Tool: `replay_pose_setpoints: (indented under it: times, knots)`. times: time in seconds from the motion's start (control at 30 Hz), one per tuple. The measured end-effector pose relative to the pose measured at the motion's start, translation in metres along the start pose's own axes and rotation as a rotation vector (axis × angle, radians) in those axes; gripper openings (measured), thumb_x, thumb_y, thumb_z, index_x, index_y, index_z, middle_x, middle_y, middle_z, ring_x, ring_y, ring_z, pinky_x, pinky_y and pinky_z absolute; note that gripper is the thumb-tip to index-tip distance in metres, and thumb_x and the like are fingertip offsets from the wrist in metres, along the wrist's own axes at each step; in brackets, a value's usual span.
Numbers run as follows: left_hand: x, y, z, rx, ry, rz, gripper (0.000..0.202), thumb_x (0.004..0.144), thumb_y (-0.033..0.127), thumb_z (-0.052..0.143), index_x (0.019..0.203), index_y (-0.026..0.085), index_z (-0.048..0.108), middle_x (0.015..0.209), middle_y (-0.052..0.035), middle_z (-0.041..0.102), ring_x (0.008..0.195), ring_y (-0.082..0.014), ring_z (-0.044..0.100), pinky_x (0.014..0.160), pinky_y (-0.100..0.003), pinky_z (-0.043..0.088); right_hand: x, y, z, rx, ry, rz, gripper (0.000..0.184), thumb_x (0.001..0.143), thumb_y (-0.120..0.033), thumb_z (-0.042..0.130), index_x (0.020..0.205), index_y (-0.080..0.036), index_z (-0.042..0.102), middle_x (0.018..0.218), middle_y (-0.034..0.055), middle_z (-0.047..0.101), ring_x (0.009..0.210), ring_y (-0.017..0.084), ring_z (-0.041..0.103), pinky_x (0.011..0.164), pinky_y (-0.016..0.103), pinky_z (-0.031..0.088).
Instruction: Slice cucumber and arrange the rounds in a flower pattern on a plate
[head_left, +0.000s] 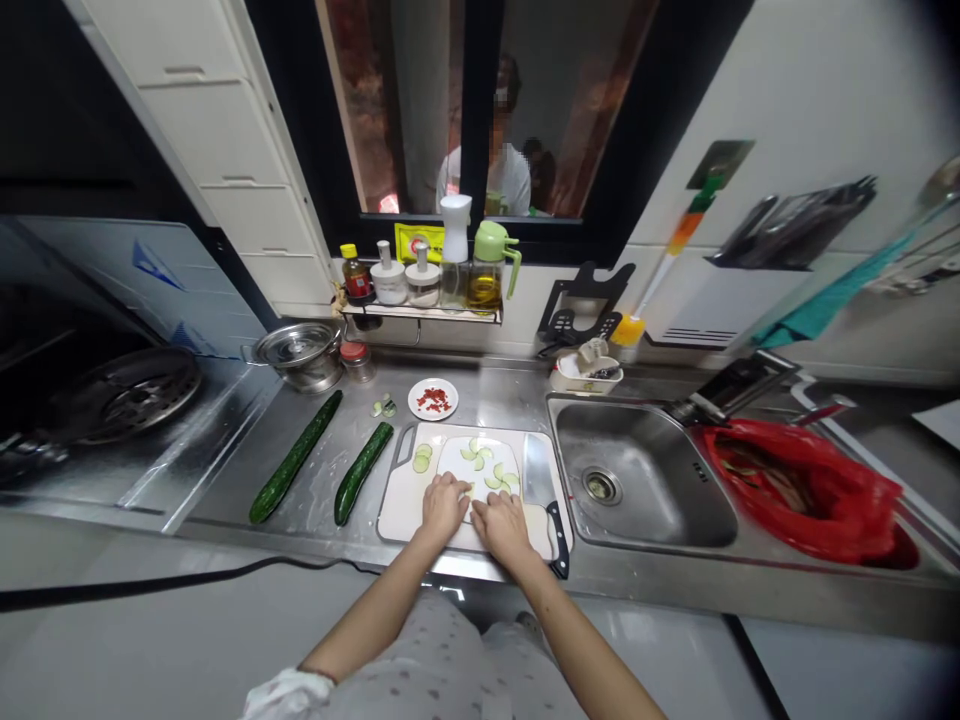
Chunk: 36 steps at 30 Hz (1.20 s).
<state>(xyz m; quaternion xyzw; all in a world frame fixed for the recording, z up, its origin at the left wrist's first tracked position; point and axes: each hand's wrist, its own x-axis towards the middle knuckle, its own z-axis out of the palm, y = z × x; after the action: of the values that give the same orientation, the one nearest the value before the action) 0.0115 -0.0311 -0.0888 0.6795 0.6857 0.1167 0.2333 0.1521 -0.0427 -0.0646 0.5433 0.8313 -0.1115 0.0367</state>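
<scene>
Grip: left hand (445, 505) and right hand (500, 522) curled close together at the near side of plate (451, 459); can't tell if they pinch anything. Just beyond: two slice clusters (480, 463) laid, crescents fanned, long axes varied. Left of grip: loose slices (422, 459), unplaced.

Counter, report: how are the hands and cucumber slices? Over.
Left hand, right hand: both at near edge of plate, grip unclear. Cucumber slices on plate, more on cutting board. Knife lies right of plate, untouched.

A dark-framed window (480, 110) breaks the white wall (810, 90) above a steel counter (225, 490).
</scene>
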Motion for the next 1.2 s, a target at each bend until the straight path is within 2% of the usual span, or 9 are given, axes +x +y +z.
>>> replay_pose_setpoints:
  times: [0.37,0.5,0.6,0.77,0.93,1.07,1.2]
  knots:
    - [0.001,0.0,0.002,-0.042,0.013,0.0,0.028,0.086,0.023,0.054,0.108,0.025,0.072,0.105,-0.0075,0.062,0.105,-0.0229,0.053,0.093,-0.034,0.038,-0.003,0.006,0.002,0.081,0.082,0.04,0.032,0.097,-0.032,0.041,0.105,-0.022,0.07,0.097,0.0117,0.065,0.097,0.027,0.053,0.084,0.037,0.03]
    - [0.001,-0.004,0.003,-0.079,0.073,0.005,0.029,0.087,0.026,0.053,0.111,0.024,0.07,0.105,-0.0075,0.063,0.106,-0.0235,0.054,0.094,-0.034,0.037,-0.003,0.004,0.003,0.109,0.094,0.038,0.031,0.096,-0.032,0.043,0.106,-0.022,0.07,0.097,0.0116,0.065,0.096,0.027,0.053,0.083,0.037,0.03]
    - [0.003,-0.016,-0.001,-0.064,0.186,-0.083,0.031,0.09,0.031,0.05,0.114,0.024,0.067,0.109,-0.0086,0.064,0.108,-0.0251,0.053,0.094,-0.036,0.037,-0.005,0.003,0.003,0.139,0.117,0.047,0.029,0.095,-0.031,0.045,0.106,-0.021,0.07,0.098,0.0113,0.066,0.097,0.027,0.053,0.083,0.037,0.031]
    - [0.008,-0.047,-0.016,0.032,0.329,-0.349,0.038,0.089,0.037,0.051,0.123,0.022,0.059,0.118,-0.0117,0.062,0.112,-0.0296,0.053,0.094,-0.042,0.036,-0.01,0.007,0.007,0.199,0.189,0.085,0.029,0.096,-0.029,0.045,0.107,-0.021,0.07,0.097,0.0094,0.067,0.095,0.025,0.054,0.083,0.035,0.031]
    - [0.015,-0.065,-0.025,0.073,0.293,-0.457,0.038,0.087,0.044,0.052,0.116,0.022,0.062,0.118,-0.0128,0.063,0.111,-0.0312,0.054,0.094,-0.044,0.035,-0.013,0.01,0.012,0.255,0.281,0.116,0.029,0.096,-0.028,0.044,0.103,-0.022,0.071,0.094,0.0076,0.067,0.092,0.023,0.055,0.083,0.033,0.032]
    - [0.02,-0.067,-0.027,0.077,0.256,-0.471,0.031,0.085,0.044,0.055,0.105,0.023,0.065,0.114,-0.012,0.064,0.109,-0.0306,0.056,0.092,-0.043,0.035,-0.012,0.014,0.013,0.272,0.323,0.123,0.029,0.096,-0.029,0.044,0.1,-0.023,0.072,0.092,0.0066,0.068,0.089,0.022,0.055,0.08,0.032,0.033]
    - [0.023,-0.066,-0.028,0.018,0.258,-0.473,0.023,0.083,0.036,0.058,0.1,0.023,0.066,0.109,-0.0097,0.066,0.107,-0.0282,0.057,0.09,-0.039,0.036,-0.012,0.019,0.012,0.294,0.363,0.148,0.029,0.096,-0.029,0.044,0.099,-0.022,0.072,0.092,0.0064,0.069,0.088,0.021,0.056,0.079,0.031,0.033]
